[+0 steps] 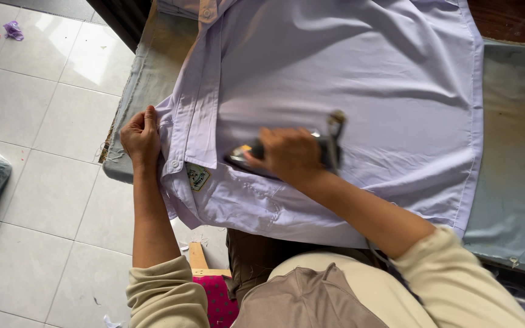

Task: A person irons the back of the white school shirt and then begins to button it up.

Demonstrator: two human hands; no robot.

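With the iron (pixel 287 152) gripped in the right hand (pixel 290 155), the shirt (pixel 347 79) should be kept taut by the left hand (pixel 141 138) pinching its edge at 9 o'clock.

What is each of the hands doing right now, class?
Left hand: closed, pinching the shirt edge.
Right hand: closed around the iron handle.

A pale lilac cotton shirt (pixel 347 79) lies spread flat over a grey-blue padded ironing table (pixel 514 158). The right hand (pixel 287 155) grips the dark handle of a metal clothes iron (pixel 311 149) resting on the shirt's front. The left hand (pixel 141 136) pinches the shirt's edge near a small embroidered badge (pixel 197 177). White floor tiles (pixel 50 121) show at left.
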